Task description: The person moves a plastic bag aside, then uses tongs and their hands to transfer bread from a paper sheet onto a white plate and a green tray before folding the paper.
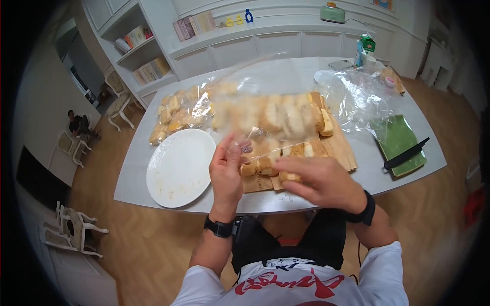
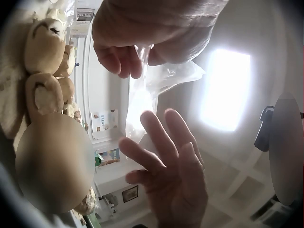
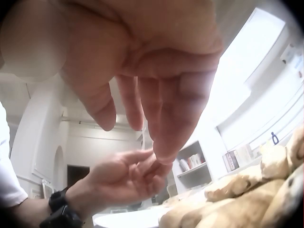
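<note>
My left hand (image 1: 226, 176) is raised over the table's near side, pinching the edge of a clear plastic bag (image 2: 141, 102) between thumb and fingers. The thin film spreads blurred across the bread in the head view. To its right, my right hand (image 1: 324, 183) hovers with fingers loosely extended; in the left wrist view the right hand (image 2: 173, 175) is spread below the bag, holding nothing. Beneath both hands, rows of bread rolls (image 1: 266, 166) lie on brown paper (image 1: 339, 148). More bread (image 1: 176, 104) sits under clear plastic at the back left.
A white plate (image 1: 181, 168) with crumbs stands left of the hands. At the right, a black knife (image 1: 407, 154) lies across a green tray (image 1: 395, 130), beside crumpled clear plastic (image 1: 362, 97). A green carton (image 1: 367, 43) stands at the back right. Someone sits at far left.
</note>
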Available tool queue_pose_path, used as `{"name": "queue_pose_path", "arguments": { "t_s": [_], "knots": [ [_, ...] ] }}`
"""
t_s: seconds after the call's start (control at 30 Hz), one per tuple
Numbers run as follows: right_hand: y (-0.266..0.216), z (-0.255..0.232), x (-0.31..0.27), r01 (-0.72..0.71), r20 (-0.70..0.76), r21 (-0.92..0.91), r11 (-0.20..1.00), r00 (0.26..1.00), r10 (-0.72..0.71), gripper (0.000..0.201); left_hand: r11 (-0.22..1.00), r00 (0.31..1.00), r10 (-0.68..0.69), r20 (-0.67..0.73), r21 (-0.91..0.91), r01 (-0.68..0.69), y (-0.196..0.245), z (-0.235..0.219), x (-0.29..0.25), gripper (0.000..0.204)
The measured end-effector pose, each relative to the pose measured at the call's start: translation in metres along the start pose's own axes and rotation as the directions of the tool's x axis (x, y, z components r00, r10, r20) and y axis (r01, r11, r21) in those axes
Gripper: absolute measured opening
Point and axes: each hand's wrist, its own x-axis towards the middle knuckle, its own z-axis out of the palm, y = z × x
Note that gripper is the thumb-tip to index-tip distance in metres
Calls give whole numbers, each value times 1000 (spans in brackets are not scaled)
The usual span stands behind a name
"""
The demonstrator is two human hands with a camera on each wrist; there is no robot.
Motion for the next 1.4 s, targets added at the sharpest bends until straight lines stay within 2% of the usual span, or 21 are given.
{"name": "queue_pose_path", "arguments": {
  "t_s": [0.1,0.17,0.27,0.4,0.5,0.6,0.8,0.9,1.0,1.1,1.2,1.3,1.4],
  "knots": [
    [6,-29,5,-49,-215,40,998,975,57,35,999,1000,-23,1,-29,23,5,-6,3,37],
    [9,-46,10,-93,-359,56,994,927,107,36,1000,1000,-21,17,-2,21,7,-11,5,36],
    [20,-68,18,11,-495,-144,990,865,-82,39,999,997,-41,69,22,39,10,-13,5,35],
    [32,-83,24,-7,-466,-318,948,872,-150,46,996,989,-62,133,72,53,13,-15,6,35],
    [37,-85,27,-13,-476,-349,937,864,-166,48,994,983,-73,168,87,58,17,-14,5,33],
    [39,-85,27,-70,-471,-283,957,879,-75,46,989,969,-102,225,132,73,20,-17,6,36],
    [49,-75,21,-111,-412,-187,976,911,24,32,993,970,-82,231,101,59,21,-15,7,44],
    [48,-69,20,-107,-433,-81,991,899,62,29,993,966,-94,240,88,74,20,-14,7,43],
    [50,-68,19,-87,-429,-117,989,903,29,28,994,962,-100,253,67,86,20,-11,7,44],
    [60,-65,20,31,-447,-268,963,882,-153,28,991,963,-115,243,92,95,21,-8,5,44],
    [54,-65,19,-47,-400,-196,980,916,-36,22,991,961,-123,249,89,103,18,-7,6,46],
    [67,-62,19,-16,-343,-212,977,937,-59,15,991,958,-111,265,104,86,17,-9,6,46],
    [61,-57,17,-22,-420,-181,983,906,-57,11,986,958,-113,263,147,76,17,-8,4,45]
  ]
}}
